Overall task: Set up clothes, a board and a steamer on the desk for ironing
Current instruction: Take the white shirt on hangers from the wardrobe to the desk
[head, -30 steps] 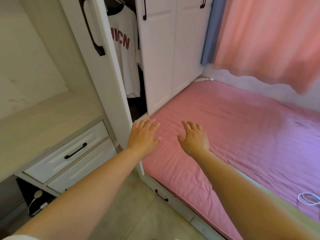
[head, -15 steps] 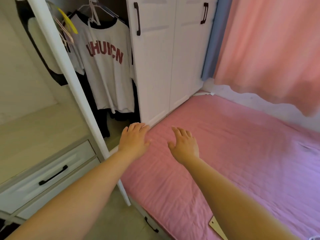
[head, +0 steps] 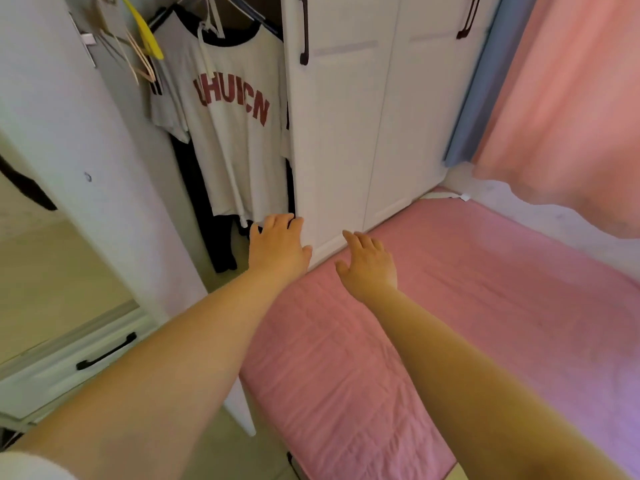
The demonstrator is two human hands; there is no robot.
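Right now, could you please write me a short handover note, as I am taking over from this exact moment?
Left hand: open, holding nothing, reaching toward the open wardrobe, just below the shirt's hem.
Right hand: open, empty, above the pink bed cover.
Clothes: a white T-shirt with red lettering hangs on a hanger inside the wardrobe, a dark garment behind it.
Board and steamer: not in view.
Done: wardrobe door is open.
Left: take the clothes, fetch board and steamer, set all on the desk.
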